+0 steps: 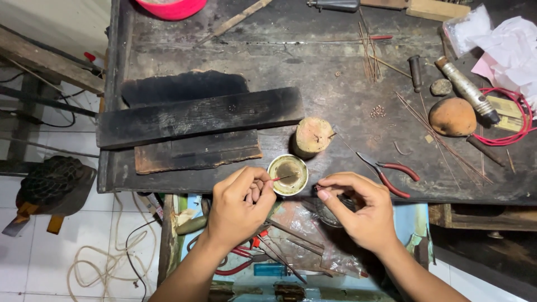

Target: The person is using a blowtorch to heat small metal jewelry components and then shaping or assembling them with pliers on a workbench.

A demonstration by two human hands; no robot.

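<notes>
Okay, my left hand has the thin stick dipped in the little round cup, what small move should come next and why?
Probably lift the thin stick out of the round cup and carry it to the right hand. The left hand has its tip in the cup, while the right hand's fingers pinch something small, too small to identify, close beside it.

The dark wooden workbench looks rough, stained and matt, its grain scratched. Two charred black wooden planks lie on it, sooty and cracked. The short pale wooden stump has a raw, pitted cut face. The small round cream-rimmed dish looks glazed, its inside dull brown. The red-handled pliers pair glossy plastic grips with dull grey metal jaws. The thin coppery wires have a faint metallic sheen. The round brown stone-like lump is matt and grainy. The crumpled white paper is soft and creased.
</notes>
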